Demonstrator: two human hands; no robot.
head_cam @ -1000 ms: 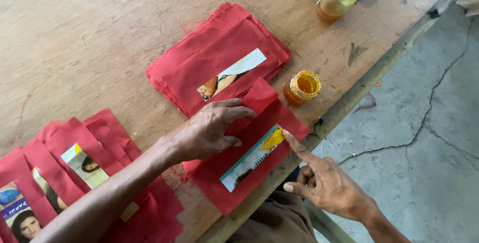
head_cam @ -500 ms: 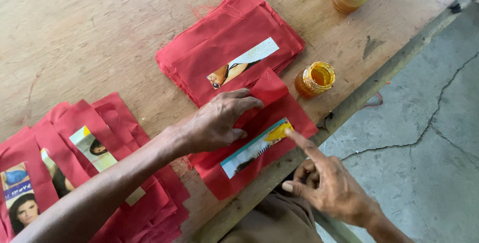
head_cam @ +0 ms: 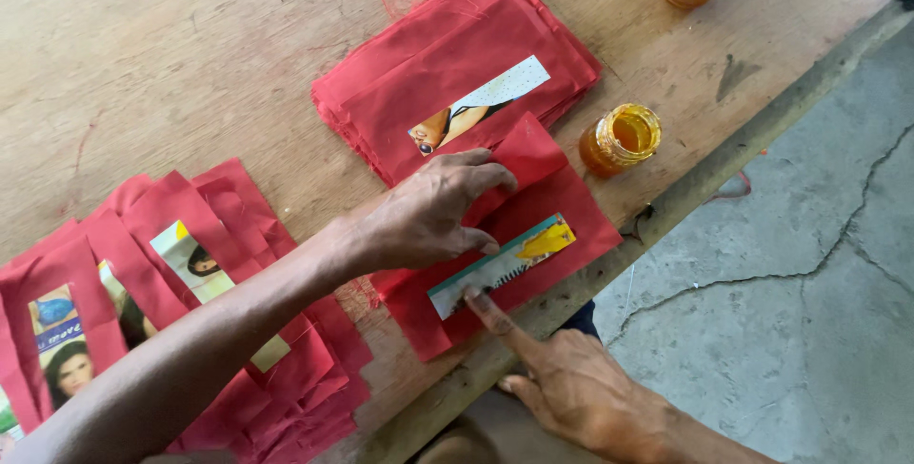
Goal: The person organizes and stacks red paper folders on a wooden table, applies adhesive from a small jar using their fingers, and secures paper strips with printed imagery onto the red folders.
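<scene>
A single head-worn camera looks steeply down, close over the wooden surface (head_cam: 190, 64), whose edge runs diagonally toward the frame's upper right.

Bare forearms; hands (head_cam: 433, 217) ungloved

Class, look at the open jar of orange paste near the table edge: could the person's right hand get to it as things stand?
Probably yes. The right hand rests a fingertip on the paper strip, and the open jar stands just beyond the red cloth piece, with only flat cloth and bare wooden table between them.
</scene>
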